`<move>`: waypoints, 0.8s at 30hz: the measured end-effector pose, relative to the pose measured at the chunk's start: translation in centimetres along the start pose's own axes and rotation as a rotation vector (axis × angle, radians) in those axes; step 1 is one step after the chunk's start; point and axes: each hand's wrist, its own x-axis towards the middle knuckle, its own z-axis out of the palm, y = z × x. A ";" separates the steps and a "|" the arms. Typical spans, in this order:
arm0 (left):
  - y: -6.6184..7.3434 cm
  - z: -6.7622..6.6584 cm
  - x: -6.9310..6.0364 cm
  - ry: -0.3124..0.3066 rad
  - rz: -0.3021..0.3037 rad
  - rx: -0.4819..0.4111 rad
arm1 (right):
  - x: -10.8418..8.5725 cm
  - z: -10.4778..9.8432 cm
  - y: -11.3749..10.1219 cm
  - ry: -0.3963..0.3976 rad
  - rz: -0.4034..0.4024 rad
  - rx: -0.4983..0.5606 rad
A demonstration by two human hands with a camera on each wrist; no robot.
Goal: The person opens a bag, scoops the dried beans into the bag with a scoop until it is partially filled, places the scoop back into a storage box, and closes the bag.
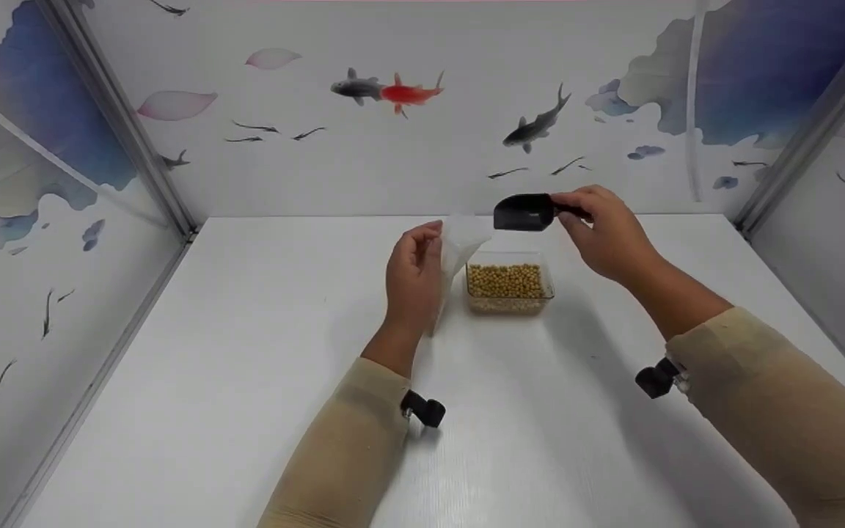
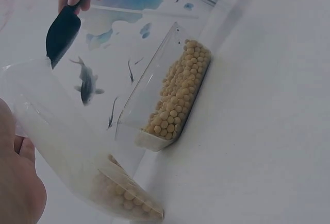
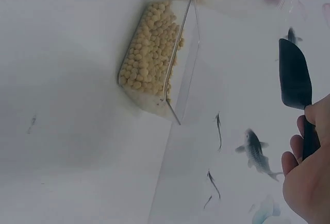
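My right hand [image 1: 609, 231] grips the handle of a black scoop [image 1: 524, 213], held in the air above and behind a clear plastic box. In the left wrist view the tip of the scoop [image 2: 63, 33] is close to the mouth of a translucent plastic bag [image 2: 62, 131]. My left hand [image 1: 415, 275] pinches that bag near its top, left of the box. Some soybeans [image 2: 126, 195] lie in the bag's bottom. The clear box [image 1: 510, 304] stands on the table, with many soybeans [image 1: 505, 280] in it. Whether any beans are in the scoop cannot be told.
The white table [image 1: 246, 381] meets a back wall [image 1: 393, 169] printed with fish and petals. Side walls with metal corner posts [image 1: 118, 110] stand left and right. Each sleeve carries a black wrist mount [image 1: 424, 409].
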 end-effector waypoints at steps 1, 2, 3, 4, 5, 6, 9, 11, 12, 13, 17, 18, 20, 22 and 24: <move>0.0 0.0 0.0 0.000 0.001 -0.002 | 0.0 0.0 0.4 -0.003 0.021 0.008; 0.0 0.0 0.0 -0.001 -0.001 -0.005 | 0.0 0.0 0.7 -0.009 0.038 0.009; -0.1 0.0 0.0 -0.002 -0.002 -0.010 | -0.1 0.1 1.0 -0.017 0.052 0.012; -0.1 0.0 0.0 -0.003 -0.005 -0.013 | -0.1 0.2 1.4 -0.029 0.064 0.010; -0.1 0.0 0.0 -0.004 -0.008 -0.019 | -0.1 0.4 1.7 -0.039 0.074 0.006; -0.1 0.0 0.0 -0.006 -0.010 -0.023 | -0.2 0.6 2.0 -0.051 0.080 0.001; -0.1 0.0 0.0 -0.007 -0.016 -0.028 | -0.4 1.5 2.8 -0.086 0.100 -0.019; -0.1 0.0 0.1 -0.006 -0.013 -0.026 | -0.5 2.1 3.2 -0.100 0.107 -0.031; -0.1 0.0 0.1 -0.004 -0.011 -0.022 | -0.6 2.3 3.4 -0.108 0.110 -0.037; 0.0 0.0 0.1 -0.003 -0.009 -0.018 | -0.7 2.6 3.6 -0.114 0.112 -0.044; 0.0 0.1 0.0 0.000 -0.011 0.000 | -1.1 3.5 4.2 -0.159 0.122 -0.076; 0.0 0.1 0.0 0.001 -0.013 0.003 | -1.2 3.7 4.3 -0.171 0.125 -0.088; 0.0 0.1 0.0 0.000 -0.013 0.005 | -1.3 4.0 4.4 -0.191 0.125 -0.112; 0.0 0.1 0.0 -0.002 -0.013 0.002 | -1.4 4.3 4.4 -0.203 0.120 -0.139; 0.1 0.0 -0.1 -0.010 -0.006 -0.008 | -1.5 4.7 4.4 -0.207 0.103 -0.166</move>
